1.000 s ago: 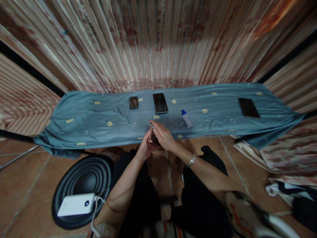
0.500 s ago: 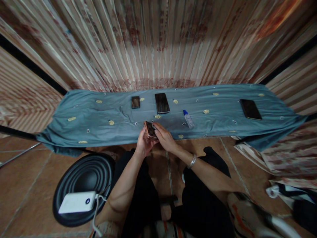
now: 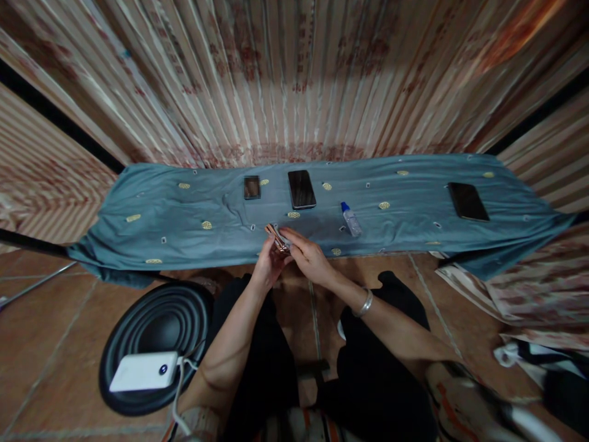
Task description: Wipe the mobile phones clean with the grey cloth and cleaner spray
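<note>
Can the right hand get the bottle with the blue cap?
Probably yes. The bottle lies on the cloth, just ahead and to the right of the right hand, with nothing between them. That hand is at the copper-coloured thing, though, so it may have to leave that first.

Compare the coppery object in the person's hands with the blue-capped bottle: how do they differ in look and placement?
Colour: the coppery object has a shiny metallic tone; the bottle has a pale body and a blue cap.
Placement: the coppery object is in the left hand; the bottle lies on the cloth.
Visibility: fingers partly cover the coppery object; the bottle is uncovered.
Shared: both look small.
</note>
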The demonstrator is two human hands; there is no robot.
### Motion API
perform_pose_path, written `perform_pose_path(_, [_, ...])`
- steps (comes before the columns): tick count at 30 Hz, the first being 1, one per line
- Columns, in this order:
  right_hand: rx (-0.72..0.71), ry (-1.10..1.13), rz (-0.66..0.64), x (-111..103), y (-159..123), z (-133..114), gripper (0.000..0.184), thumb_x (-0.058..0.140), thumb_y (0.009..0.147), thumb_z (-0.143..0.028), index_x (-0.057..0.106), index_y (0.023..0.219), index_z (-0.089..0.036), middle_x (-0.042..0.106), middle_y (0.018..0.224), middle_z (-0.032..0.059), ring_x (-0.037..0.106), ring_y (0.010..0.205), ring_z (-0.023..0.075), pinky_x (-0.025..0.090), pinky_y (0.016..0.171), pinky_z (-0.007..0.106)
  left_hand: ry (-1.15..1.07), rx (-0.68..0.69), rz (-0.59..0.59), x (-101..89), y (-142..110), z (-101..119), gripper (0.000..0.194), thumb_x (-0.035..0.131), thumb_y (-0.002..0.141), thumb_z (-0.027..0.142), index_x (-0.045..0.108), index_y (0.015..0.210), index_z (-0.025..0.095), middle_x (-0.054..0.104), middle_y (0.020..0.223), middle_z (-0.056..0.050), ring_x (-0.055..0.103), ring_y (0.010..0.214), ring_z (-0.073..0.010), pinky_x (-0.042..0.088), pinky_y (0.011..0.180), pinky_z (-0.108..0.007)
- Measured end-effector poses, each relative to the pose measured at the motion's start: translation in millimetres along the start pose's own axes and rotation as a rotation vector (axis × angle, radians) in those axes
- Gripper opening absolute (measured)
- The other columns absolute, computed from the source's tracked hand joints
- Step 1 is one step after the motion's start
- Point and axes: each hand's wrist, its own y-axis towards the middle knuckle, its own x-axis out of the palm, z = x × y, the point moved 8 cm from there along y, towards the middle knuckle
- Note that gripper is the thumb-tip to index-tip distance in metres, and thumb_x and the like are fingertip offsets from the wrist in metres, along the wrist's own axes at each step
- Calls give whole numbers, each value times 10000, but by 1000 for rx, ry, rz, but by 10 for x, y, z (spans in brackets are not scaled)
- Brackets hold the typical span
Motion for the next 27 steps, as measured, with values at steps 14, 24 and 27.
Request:
perform_pose_path(14, [-109, -235, 13, -48, -79, 37, 395, 449, 1006, -324, 562, 1379, -261, 585, 1408, 72, 520, 1336, 201, 399, 1161, 397, -156, -123, -18, 112, -52, -62, 340, 545, 912, 459, 673, 817, 159, 705, 710, -18, 651, 608, -112, 534, 635, -218])
perform_pose_path(24, [-186, -368, -30, -2, -100, 108, 429, 411, 1020, -354, 536, 1409, -224, 572, 1416, 105, 419, 1414, 242, 368, 1181, 496, -137, -86, 4, 26, -87, 103, 405, 449, 929, 490, 666, 928, 147, 719, 761, -67, 658, 635, -155, 559, 718, -299])
perform_pose_path(27, [-178, -375, -51, -16, -122, 149, 425, 418, 1017, -365, 546, 1400, -232, 573, 1416, 101, 434, 1404, 240, 374, 1177, 492, -117, -77, -21, 20, -107, 146, 475, 397, 929, 522, 667, 947, 131, 729, 787, -88, 676, 670, -187, 567, 782, -371])
